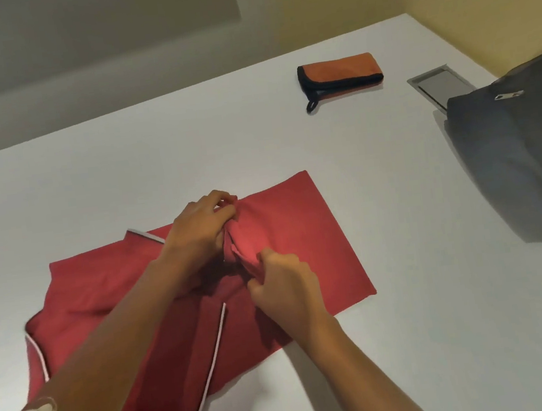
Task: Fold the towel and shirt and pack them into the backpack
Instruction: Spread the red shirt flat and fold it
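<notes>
— How many things on the table (410, 290)?
— Three: one red shirt (300, 229) spread mid-table, one folded orange towel (342, 72) beyond, one backpack (513, 158) at right.
— Hands?
— Left hand (198, 234) and right hand (286, 285) both pinch bunched shirt fabric.

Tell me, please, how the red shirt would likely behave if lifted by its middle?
The red shirt is probably floppy: it bunches where the left hand and right hand pinch it. Lifted there, its flat ends would likely droop and unfold.

Bare table (410, 290) btwn shirt (317, 233), backpack (513, 158)
</notes>
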A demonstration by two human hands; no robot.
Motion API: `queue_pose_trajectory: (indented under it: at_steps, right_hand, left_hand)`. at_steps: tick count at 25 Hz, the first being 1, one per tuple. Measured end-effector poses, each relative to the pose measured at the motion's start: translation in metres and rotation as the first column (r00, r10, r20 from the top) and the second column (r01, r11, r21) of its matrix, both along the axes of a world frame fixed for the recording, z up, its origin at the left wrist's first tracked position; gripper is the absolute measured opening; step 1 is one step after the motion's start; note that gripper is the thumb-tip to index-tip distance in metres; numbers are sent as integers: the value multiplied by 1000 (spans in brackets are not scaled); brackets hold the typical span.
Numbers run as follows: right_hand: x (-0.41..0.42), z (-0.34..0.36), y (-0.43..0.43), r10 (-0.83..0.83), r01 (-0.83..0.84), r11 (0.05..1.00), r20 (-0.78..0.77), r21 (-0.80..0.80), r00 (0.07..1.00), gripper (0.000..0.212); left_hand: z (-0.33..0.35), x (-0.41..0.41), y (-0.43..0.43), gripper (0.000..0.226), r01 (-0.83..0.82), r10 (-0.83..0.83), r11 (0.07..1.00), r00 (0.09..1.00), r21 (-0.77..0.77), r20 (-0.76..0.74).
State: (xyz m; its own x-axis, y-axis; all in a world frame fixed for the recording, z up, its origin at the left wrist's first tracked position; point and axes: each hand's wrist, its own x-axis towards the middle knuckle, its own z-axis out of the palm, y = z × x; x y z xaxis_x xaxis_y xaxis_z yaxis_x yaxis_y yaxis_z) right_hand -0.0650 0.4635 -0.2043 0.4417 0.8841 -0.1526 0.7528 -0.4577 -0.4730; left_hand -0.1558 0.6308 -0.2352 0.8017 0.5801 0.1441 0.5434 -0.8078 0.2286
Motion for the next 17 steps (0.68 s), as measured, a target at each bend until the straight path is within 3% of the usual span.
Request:
queue_pose_trajectory:
  at_steps: [6,9,11,13,15,17]
  right_hand:
    - [-33,-14,8,55,-59,995,-51,-79,997,19]
    - [-40,-17,8,107,-142,968,-168,-207,980,32]
    - [-39,-15,5,85,-134,971,-238,-198,968,45]
    - [-32,-15,2,37,-55,994,-174,-99,984,39]
    - [-23,-16,2,-10,10,998,5,64,1000,26]
    - [-15,-28,6,-49,24,984,133,178,990,24]
  left_hand:
    - [-18,-42,1,29,-59,61,998,997,-32,50]
    - [-18,-47,1,24,-92,92,996,992,-12,81]
    - [-13,-46,0,23,-184,183,983,975,-1,123]
    - [-10,-38,-5,24,-235,228,971,962,37,148]
    - [-10,-21,-14,33,-185,175,981,976,66,128]
    - [-13,-3,-25,45,-107,107,994,994,1,-2]
